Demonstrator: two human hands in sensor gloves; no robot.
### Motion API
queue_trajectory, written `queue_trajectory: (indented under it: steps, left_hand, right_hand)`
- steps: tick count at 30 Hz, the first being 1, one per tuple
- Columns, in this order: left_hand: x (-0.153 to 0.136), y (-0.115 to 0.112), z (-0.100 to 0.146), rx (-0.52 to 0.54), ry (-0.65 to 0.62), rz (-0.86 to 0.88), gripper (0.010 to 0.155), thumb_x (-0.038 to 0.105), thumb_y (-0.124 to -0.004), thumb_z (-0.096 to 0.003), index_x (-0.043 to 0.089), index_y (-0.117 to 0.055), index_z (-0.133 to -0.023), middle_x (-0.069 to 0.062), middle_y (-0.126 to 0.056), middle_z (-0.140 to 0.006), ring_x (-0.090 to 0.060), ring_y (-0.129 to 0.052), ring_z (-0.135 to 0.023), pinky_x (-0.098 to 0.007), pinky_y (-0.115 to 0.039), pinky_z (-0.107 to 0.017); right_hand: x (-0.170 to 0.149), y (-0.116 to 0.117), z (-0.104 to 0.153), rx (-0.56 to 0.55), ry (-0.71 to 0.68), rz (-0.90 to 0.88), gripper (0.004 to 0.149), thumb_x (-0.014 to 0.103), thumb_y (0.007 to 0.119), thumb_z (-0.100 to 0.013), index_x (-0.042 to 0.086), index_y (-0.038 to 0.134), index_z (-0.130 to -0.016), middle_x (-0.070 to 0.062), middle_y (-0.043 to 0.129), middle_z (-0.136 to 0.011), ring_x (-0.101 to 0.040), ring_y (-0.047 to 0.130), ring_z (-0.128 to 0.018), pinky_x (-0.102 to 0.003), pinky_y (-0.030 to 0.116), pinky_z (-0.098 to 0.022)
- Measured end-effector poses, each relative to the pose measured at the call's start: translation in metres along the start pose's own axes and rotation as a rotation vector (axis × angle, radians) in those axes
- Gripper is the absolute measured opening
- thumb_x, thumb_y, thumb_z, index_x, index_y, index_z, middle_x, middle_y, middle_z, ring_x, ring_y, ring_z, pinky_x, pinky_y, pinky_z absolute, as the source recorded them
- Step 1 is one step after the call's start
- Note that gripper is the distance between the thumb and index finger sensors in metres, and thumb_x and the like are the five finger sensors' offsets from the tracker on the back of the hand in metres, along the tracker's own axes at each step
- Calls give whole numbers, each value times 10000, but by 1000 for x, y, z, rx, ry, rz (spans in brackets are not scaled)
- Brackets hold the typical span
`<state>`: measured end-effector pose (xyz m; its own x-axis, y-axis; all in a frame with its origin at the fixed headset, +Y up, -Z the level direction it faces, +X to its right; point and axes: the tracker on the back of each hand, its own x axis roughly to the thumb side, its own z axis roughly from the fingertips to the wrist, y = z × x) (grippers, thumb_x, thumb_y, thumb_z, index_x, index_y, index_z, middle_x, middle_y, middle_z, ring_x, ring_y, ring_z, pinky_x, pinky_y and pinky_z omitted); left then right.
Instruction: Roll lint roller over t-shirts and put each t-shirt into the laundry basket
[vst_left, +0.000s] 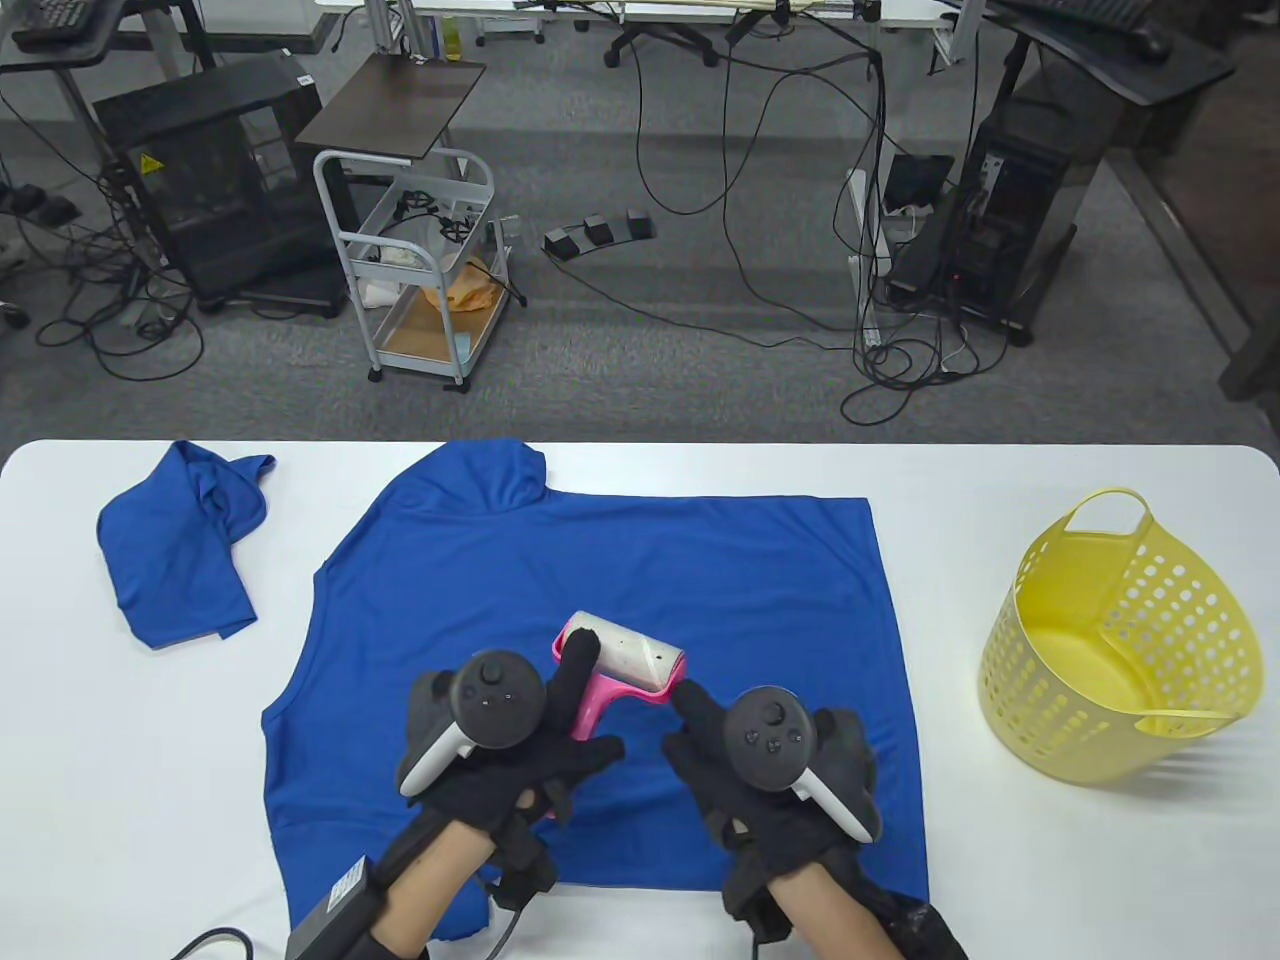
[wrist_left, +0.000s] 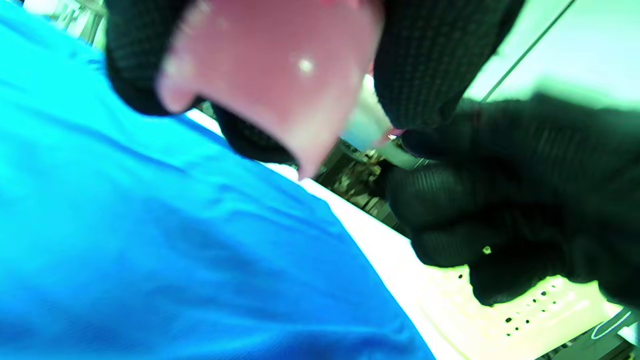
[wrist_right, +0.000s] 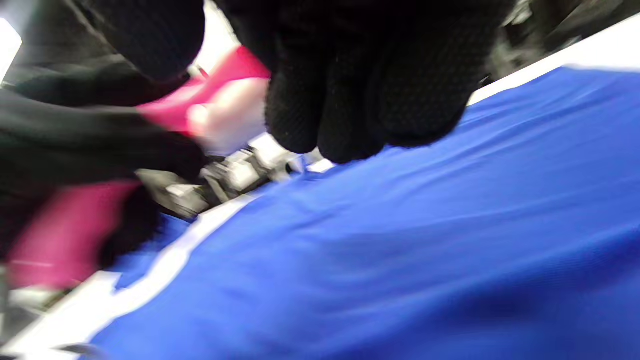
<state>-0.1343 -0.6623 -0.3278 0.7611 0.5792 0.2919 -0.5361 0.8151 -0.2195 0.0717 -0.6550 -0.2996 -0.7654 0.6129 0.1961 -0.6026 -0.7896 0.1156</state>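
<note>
A large blue t-shirt (vst_left: 600, 600) lies spread flat at the middle of the white table (vst_left: 1000, 870). Over its lower middle my left hand (vst_left: 572, 705) grips the pink handle of the lint roller (vst_left: 628, 655), with one finger stretched along the white roll. My right hand (vst_left: 700, 722) is just to the right, its straight fingers reaching to the roll's right end and holding nothing. In the left wrist view the pink handle (wrist_left: 270, 75) sits between gloved fingers above the shirt (wrist_left: 150, 240). The right wrist view shows my fingertips (wrist_right: 350, 110) hanging over the shirt (wrist_right: 400, 240). A yellow laundry basket (vst_left: 1120, 640) stands at the right.
A second blue t-shirt (vst_left: 180, 545) lies crumpled at the table's far left. Bare table shows between the spread shirt and the basket. Beyond the far edge are a grey floor with cables, a white cart (vst_left: 420, 260) and computer towers.
</note>
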Motion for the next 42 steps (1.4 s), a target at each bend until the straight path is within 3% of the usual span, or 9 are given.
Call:
queue_trajectory:
  steps: [6, 12, 20, 24, 29, 31, 34, 37, 42]
  left_hand:
    - [12, -13, 6, -37, -203, 11, 955, 387, -866, -465, 285, -140, -1077, -103, -496, -1054, -145, -942, -664, -322, -831, -548]
    - [-7, -18, 8, -190, -276, 118, 1001, 378, -830, -495, 303, 13, -1030, -65, -281, -1156, -306, -808, -858, -454, -708, -691]
    - [-22, -21, 7, -288, -304, 101, 1011, 425, -822, -502, 338, 45, -1015, -38, -209, -1163, -208, -846, -855, -432, -706, -705]
    - [-25, -22, 9, -250, -304, 61, 971, 436, -826, -497, 371, -27, -1045, 4, -279, -1177, -242, -838, -892, -472, -694, -698]
    - [-54, -10, 8, -107, -23, -172, 613, 410, -789, -518, 379, -527, -1071, -5, -654, -1083, -235, -872, -878, -492, -703, -694]
    - [-76, -16, 2, -174, 161, -299, 679, 446, -787, -511, 384, -447, -1094, -26, -569, -1128, -331, -739, -1016, -598, -632, -721]
    - [-109, -32, -5, -286, 363, -408, 852, 534, -788, -486, 450, -198, -1096, -49, -221, -1201, -553, -254, -1091, -762, -397, -695]
    - [-124, -41, -7, -343, 441, -449, 832, 565, -750, -474, 488, -184, -1080, -42, -137, -1194, -566, -187, -1076, -789, -367, -679]
    - [-143, -42, -5, -427, 527, -364, 768, 620, -647, -457, 531, -188, -1066, -12, -71, -1183, -556, -123, -1064, -787, -334, -680]
  right_hand:
    - [15, 17, -5, 67, -99, -219, 741, 411, 690, -518, -2, 332, -1018, -238, 753, -944, -404, 869, -743, -486, 805, -514]
    - [9, 37, -6, 102, -134, -245, 808, 388, 694, -547, 118, 97, -1020, -232, 608, -1027, -463, 764, -824, -563, 772, -550]
    - [10, 48, -9, 45, -114, -197, 808, 382, 704, -539, 102, 124, -1027, -188, 692, -959, -382, 818, -756, -535, 758, -575]
    - [2, 41, -8, -35, -77, -115, 724, 349, 683, -544, 132, 204, -1042, -121, 739, -899, -300, 873, -665, -448, 824, -500]
    - [-17, 19, 2, -168, 31, 235, 674, 352, 716, -534, 139, 335, -1048, -135, 832, -851, -200, 956, -475, -269, 888, -278]
    - [-22, 14, 4, -132, 141, 342, 681, 376, 743, -528, 152, 366, -1048, -137, 904, -814, -156, 1001, -370, -200, 898, -172]
    - [-28, 18, 5, -29, 261, 429, 614, 388, 751, -533, 194, 468, -1043, -137, 945, -792, -128, 1029, -301, -151, 896, -98]
    - [-34, 28, -7, 36, 329, 482, 537, 388, 751, -540, 213, 576, -1016, -147, 953, -791, -128, 1031, -291, -144, 894, -89]
    - [-44, 36, -91, 18, 414, 508, 521, 398, 699, -559, 247, 531, -1029, -113, 865, -895, -162, 1001, -422, -177, 890, -159]
